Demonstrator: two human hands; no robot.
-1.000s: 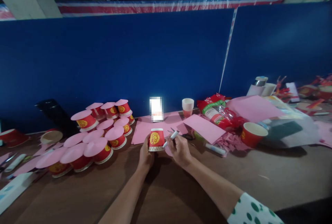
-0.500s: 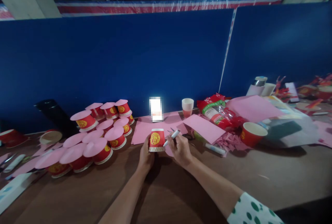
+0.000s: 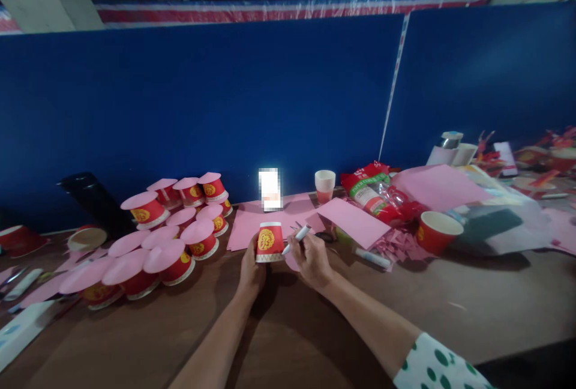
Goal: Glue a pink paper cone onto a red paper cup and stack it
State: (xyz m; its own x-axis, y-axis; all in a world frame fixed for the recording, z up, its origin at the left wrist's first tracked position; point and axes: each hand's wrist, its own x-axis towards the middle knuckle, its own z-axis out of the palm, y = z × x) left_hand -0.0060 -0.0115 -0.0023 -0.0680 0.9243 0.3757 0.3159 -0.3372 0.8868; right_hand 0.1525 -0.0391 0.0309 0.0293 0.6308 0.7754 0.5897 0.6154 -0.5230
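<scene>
My left hand is closed round the base of an upside-down red paper cup with a gold emblem, standing on pink paper on the brown table. My right hand is closed on a white pen, its tip close to the cup's right side. A small pink paper piece lies partly hidden under the right hand.
Several red cups capped with pink paper discs crowd the left. A lit phone leans on the blue wall. To the right lie a pale cup, a red packet, an upright red cup, a glue stick and pink sheets.
</scene>
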